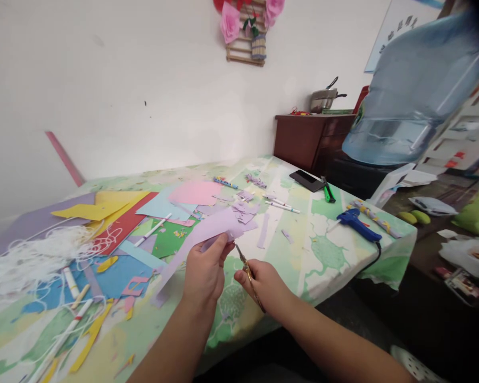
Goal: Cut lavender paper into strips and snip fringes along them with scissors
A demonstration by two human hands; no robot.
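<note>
My left hand (pixel 207 268) pinches a sheet of light purple paper (pixel 201 231) near its right edge, and the sheet trails down to the left. In my right hand (pixel 265 282) is a pair of scissors (pixel 241 254) with gold-coloured handles. The blade tips meet the paper right beside my left fingertips; how far the blades are apart is too small to tell. Just beyond the sheet lie small purple paper scraps (pixel 245 213). A narrow purple strip (pixel 263 230) rests to the right of them.
At left are tangled white string (pixel 43 260), yellow paper (pixel 99 210), red paper (pixel 122 229) and blue paper (pixel 115 279). A blue glue gun (pixel 359 224), green box cutter (pixel 328 191) and black phone (pixel 306 181) lie at right. Beyond the table's right edge stands a large water bottle (pixel 407 101).
</note>
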